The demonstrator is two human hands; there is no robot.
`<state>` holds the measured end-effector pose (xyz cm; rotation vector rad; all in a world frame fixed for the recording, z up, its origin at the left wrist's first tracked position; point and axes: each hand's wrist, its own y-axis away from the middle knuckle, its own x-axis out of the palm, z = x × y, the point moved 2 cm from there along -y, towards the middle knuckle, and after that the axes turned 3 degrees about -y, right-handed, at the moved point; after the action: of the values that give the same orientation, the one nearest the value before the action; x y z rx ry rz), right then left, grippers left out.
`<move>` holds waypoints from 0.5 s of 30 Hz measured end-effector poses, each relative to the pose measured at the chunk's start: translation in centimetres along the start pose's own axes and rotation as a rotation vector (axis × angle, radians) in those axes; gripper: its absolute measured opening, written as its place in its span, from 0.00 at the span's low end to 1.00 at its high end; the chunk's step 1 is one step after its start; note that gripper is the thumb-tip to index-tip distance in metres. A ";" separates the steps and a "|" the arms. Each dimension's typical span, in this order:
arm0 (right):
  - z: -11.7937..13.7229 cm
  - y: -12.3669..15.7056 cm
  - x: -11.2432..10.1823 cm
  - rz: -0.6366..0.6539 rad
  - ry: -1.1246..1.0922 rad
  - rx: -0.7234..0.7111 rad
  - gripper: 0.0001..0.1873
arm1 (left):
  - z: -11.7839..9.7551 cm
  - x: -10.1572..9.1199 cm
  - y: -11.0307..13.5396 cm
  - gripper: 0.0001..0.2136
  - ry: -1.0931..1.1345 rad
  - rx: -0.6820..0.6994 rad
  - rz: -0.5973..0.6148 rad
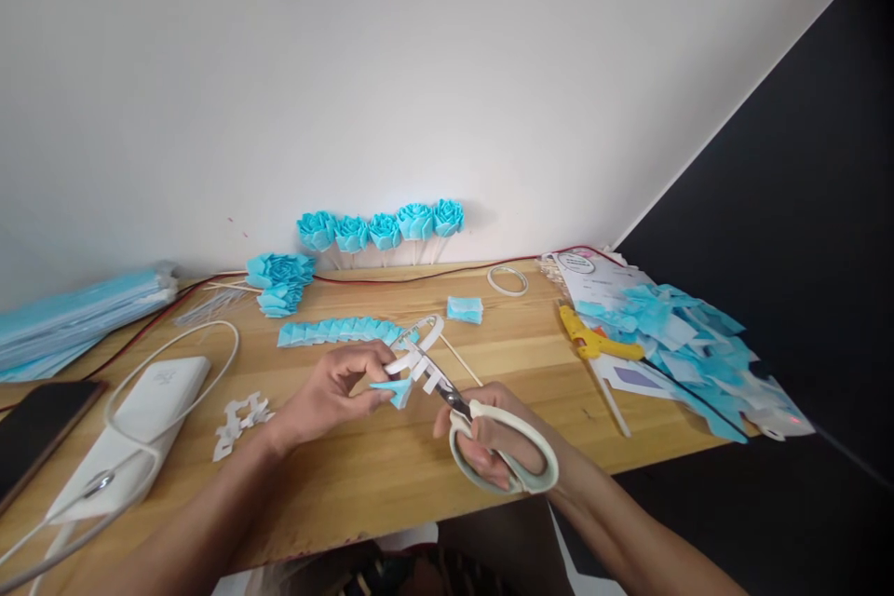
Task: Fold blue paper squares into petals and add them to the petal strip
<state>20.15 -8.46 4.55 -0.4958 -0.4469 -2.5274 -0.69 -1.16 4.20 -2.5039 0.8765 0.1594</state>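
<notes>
My left hand (333,389) pinches a small folded blue piece (396,388) with white strips (417,363) hanging off it, above the wooden table (391,475). My right hand (497,442) grips white-handled scissors (489,438), fingers through the loops, with the blades pointing up-left into the white strips right beside the blue piece. A thin wooden stick (461,361) lies on the table just behind the scissors.
Blue paper roses on sticks (381,231) lean on the wall, with more blue folded pieces (279,282) and a pleated strip (335,331) nearby. A yellow glue gun (593,340) and blue scraps (670,335) lie right. A power bank with cable (140,419), phone (38,424) and white cuttings (241,419) lie left.
</notes>
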 end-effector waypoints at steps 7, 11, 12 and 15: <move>0.2 0.3 -0.4 -0.208 0.417 -0.051 0.22 | 0.2 -0.3 0.1 0.09 -0.130 -0.026 0.000; 0.6 0.6 0.9 -0.156 0.692 -0.227 0.23 | 0.5 -0.3 0.1 0.09 -0.224 -0.071 -0.022; 0.6 0.6 1.3 -0.122 0.728 -0.239 0.22 | 0.5 -0.3 0.1 0.09 -0.241 -0.081 -0.025; 0.6 0.9 1.9 -0.006 0.714 -0.189 0.23 | 0.7 -0.4 0.1 0.09 -0.227 -0.079 -0.028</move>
<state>19.28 -9.74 6.09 0.3514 0.0609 -2.5472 -1.03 -0.72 3.68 -2.5070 0.7553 0.4670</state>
